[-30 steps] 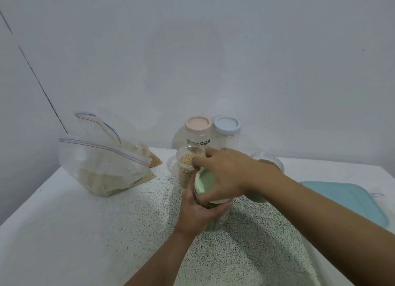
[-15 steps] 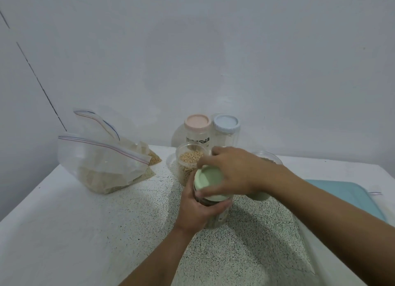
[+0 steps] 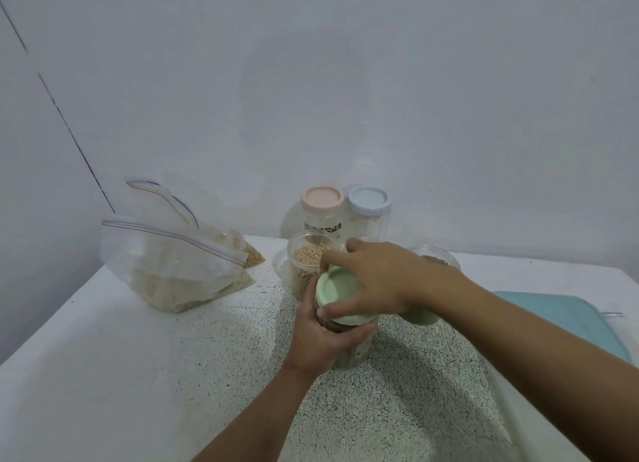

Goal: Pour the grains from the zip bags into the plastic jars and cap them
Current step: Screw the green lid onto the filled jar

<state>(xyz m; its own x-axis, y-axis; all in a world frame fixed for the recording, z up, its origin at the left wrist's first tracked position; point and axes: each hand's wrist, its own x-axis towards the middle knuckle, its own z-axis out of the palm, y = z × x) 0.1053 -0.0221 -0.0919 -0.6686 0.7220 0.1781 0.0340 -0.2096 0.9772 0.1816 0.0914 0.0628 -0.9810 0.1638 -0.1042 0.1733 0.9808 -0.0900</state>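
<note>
1. Your left grip (image 3: 325, 340) is wrapped round the body of the jar (image 3: 359, 352), fingers curled against its wall. The jar stands upright on the worktop (image 3: 103, 358).
2. Your right grip (image 3: 377, 282) is curled over the green lid (image 3: 340, 288), with thumb and fingertips pinching its rim. The lid sits on the jar's mouth; you cannot tell whether it is fully seated.
3. Just behind the jar stands an open jar of pale round grains (image 3: 306, 259). Farther behind are a pink-lidded jar (image 3: 322, 212) and a blue-lidded jar (image 3: 368, 212), side by side.
4. Behind and right of the jar is a second open jar (image 3: 436, 259), partly hidden by your wrist.
5. Just right of the jar lies a spare green lid (image 3: 424, 315).
6. Well left of the jar lie the zip bags (image 3: 173, 271), holding grain.
7. Well right of the jar lies a teal mat (image 3: 567, 323).
</note>
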